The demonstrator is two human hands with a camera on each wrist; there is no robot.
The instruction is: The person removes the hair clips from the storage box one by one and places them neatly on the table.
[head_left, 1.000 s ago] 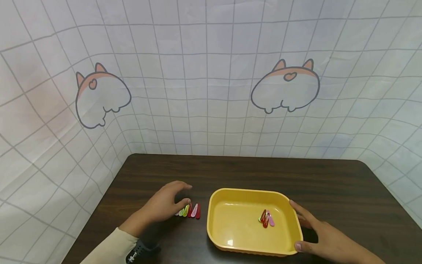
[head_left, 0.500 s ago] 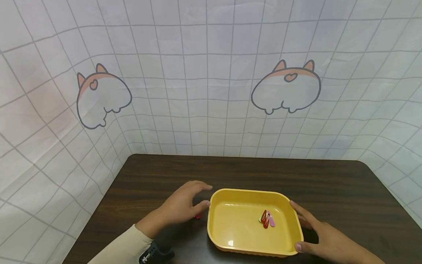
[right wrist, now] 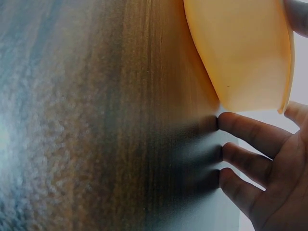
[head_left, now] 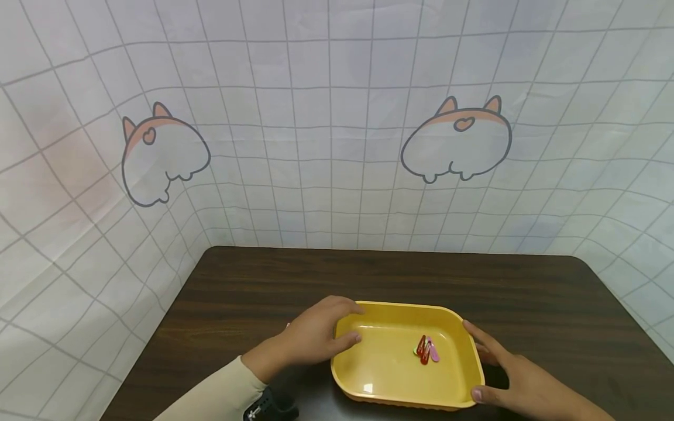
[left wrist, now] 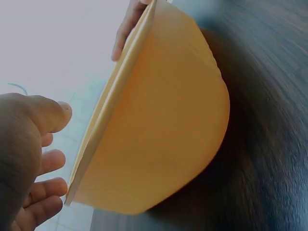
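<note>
A yellow plastic tray (head_left: 379, 374) stands on the table, with several small hair clips (head_left: 425, 349) in red, pink and green inside at its right. My left hand (head_left: 321, 330) hovers over the tray's left rim, thumb and fingers apart; the left wrist view shows nothing between them. Behind that hand a tiny pink tip of a hair clip (head_left: 288, 324) peeks out, and the rest of the row is hidden. At the tray's right end rests my right hand (head_left: 511, 374), thumb and forefinger spread along the rim. In the right wrist view its other fingertips touch the table.
The dark wooden table (head_left: 274, 269) runs back to a white gridded cloth (head_left: 316, 146) hung behind and at both sides. A black wrist device (head_left: 268, 406) is strapped below the left sleeve (head_left: 216, 394).
My left hand has moved right from above the row of hair clips to the tray's left rim, and it now covers most of that row. The right hand and tray have stayed in place.
</note>
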